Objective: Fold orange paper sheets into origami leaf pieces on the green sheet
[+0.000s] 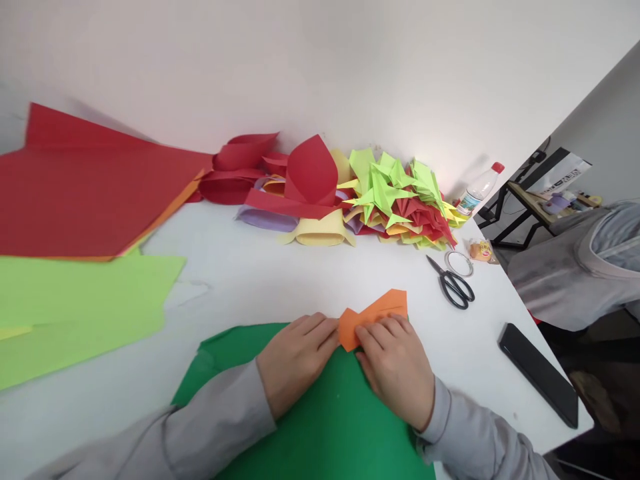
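Observation:
A small folded orange paper (376,315) lies at the far edge of a dark green sheet (330,427) on the white table (260,280). My left hand (296,360) presses its fingertips on the orange paper's left end. My right hand (395,363) pinches and presses the paper from the right, fingers bent over its near edge. Both hands rest on the green sheet.
Large red sheets (85,187) and light green sheets (75,307) lie at the left. A heap of folded red, yellow, purple and green paper shapes (350,197) sits at the back. Scissors (453,283), a tape roll (459,263), a phone (537,373) and a bottle (479,188) are at the right.

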{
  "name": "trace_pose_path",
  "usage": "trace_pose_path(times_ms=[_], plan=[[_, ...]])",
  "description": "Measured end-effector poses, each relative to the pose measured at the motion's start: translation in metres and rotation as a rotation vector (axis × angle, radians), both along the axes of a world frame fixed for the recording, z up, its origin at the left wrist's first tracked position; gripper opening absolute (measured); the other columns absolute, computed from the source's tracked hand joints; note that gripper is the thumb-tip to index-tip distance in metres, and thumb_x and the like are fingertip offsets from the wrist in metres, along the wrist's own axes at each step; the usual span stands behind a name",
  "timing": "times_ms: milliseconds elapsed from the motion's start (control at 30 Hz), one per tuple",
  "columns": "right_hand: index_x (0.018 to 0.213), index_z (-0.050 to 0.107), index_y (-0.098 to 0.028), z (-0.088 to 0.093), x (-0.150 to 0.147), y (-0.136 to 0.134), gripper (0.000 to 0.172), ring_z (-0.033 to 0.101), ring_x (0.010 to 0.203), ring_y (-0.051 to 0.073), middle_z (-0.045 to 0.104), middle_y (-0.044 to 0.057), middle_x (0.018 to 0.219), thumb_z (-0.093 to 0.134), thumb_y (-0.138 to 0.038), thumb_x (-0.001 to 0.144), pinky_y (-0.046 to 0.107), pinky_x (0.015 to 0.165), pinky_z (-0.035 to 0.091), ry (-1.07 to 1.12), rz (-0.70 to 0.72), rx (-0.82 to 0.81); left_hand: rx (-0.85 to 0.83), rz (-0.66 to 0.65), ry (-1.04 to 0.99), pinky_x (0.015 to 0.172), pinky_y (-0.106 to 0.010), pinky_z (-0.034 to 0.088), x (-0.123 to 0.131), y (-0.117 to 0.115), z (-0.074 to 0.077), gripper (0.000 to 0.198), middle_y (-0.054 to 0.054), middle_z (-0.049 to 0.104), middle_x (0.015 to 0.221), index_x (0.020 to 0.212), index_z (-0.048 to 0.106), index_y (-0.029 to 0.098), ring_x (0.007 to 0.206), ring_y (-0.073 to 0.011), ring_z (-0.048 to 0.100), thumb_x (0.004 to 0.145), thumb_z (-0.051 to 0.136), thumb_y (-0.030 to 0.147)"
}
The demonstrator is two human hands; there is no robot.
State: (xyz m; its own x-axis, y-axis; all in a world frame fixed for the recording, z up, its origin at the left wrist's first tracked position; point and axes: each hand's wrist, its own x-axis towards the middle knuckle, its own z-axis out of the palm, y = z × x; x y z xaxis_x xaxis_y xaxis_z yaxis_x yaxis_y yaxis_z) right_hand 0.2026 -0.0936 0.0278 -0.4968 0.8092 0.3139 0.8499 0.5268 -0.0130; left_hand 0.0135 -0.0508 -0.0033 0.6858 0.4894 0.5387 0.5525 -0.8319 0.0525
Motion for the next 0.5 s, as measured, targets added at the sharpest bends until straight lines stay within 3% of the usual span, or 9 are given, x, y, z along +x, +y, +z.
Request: trace_pose_path(times_ms=[133,267,500], plan=[[0.091,0.062,-0.017,0.004,-0.010,0.005,0.012,0.054,0.077,0.021,0.060,0.005,0.076,0.051,-0.015,0.090,0.039,0.083,0.040,-0.118,-0.026,0.024,-0.030,0.013,-0.070,0.068,-0.032,0.048,0.002,0.005,-0.010,0.028,-0.006,0.061,0.080,0.078,0.061,0.014,0.073,-0.0170,0.053,0.090,0.038,0.005],[0.073,0.062,-0.018,0.015,-0.011,0.017,0.017,0.053,0.069,0.019,0.058,0.003,0.069,0.055,-0.018,0.089,0.035,0.073,0.040,-0.156,-0.004,-0.052,-0.107,0.014,-0.178,0.065,-0.030,0.044,0.002,0.011,-0.014,0.030,-0.004,0.059,0.075,0.075,0.063,0.017,0.068,-0.0154,0.050,0.091,0.040,0.009],[0.077,0.072,-0.022,0.044,0.007,0.072,0.006,0.056,0.062,0.012,0.067,-0.001,0.073,0.068,-0.018,0.078,0.024,0.061,0.038,-0.028,0.126,-0.590,-0.424,-0.009,-0.203,0.066,-0.030,0.043,0.000,0.029,-0.006,0.029,-0.003,0.063,0.075,0.074,0.070,0.020,0.070,-0.0163,0.055,0.091,0.047,0.026]])
